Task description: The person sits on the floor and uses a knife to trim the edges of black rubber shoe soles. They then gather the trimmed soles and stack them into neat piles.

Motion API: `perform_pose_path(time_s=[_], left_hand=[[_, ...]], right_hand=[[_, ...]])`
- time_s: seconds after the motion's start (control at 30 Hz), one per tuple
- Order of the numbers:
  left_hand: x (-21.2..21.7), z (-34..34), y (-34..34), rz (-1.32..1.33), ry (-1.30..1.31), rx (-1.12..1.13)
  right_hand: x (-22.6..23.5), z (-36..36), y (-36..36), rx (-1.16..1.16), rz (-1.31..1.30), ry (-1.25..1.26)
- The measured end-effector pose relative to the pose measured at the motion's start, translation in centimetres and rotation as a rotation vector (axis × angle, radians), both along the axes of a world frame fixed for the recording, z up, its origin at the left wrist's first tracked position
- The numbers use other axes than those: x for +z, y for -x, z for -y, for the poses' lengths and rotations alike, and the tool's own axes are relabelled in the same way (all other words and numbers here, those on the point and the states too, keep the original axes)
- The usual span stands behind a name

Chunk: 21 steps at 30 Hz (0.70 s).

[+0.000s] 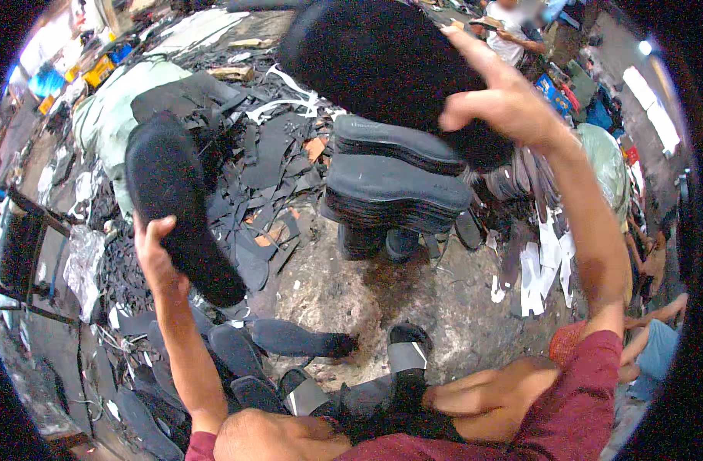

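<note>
A black shoe sole (171,192) stands tilted in my left hand (158,253), whose thumb and fingers close on its outer edge. Raised high at the upper right, my right hand (512,104) grips another black shoe sole (382,61), which looms large and partly leaves the top of the picture. Beneath that one, a stack of thick black soles (397,188) rests on the floor, partly hidden by it. Several more loose black soles (297,338) lie by my feet and to the left of my legs.
Cut black scraps (274,154) heap up behind and left of the stack. Pale green sacks (98,115) stand at far left and right. White strips (539,269) lie on the stained floor (320,284) at right. Other people (509,31) sit at the back and right edge.
</note>
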<state>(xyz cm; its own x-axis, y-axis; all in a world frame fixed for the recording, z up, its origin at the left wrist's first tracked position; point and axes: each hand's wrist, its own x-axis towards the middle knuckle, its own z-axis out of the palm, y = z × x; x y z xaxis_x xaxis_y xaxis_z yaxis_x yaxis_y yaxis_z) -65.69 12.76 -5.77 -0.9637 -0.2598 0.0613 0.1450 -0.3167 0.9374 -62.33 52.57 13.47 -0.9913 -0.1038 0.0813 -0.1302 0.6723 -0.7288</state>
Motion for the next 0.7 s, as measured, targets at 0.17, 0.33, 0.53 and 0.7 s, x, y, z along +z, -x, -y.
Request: perform_pose_path(time_s=[0.17, 0.33, 0.53, 0.7], left_hand=[[5.5, -5.7, 1.1, -0.095, -0.056, -0.170], [6.7, -7.9, -0.5, -0.039, 0.025, -0.242], [7.0, -6.3, -2.5, 0.051, 0.179, -0.249], [8.4, -7.3, -3.3, -0.029, 0.279, -0.376]], right_hand=[[-1.3, -7.6, -1.4, 0.135, 0.471, 0.168], [-10.2, -8.3, 1.6, 0.109, 0.563, 0.104], [-11.9, -7.9, 4.0, 0.170, 0.603, 0.021], [-9.7, -8.8, -0.2, 0.288, -0.198, -0.317]])
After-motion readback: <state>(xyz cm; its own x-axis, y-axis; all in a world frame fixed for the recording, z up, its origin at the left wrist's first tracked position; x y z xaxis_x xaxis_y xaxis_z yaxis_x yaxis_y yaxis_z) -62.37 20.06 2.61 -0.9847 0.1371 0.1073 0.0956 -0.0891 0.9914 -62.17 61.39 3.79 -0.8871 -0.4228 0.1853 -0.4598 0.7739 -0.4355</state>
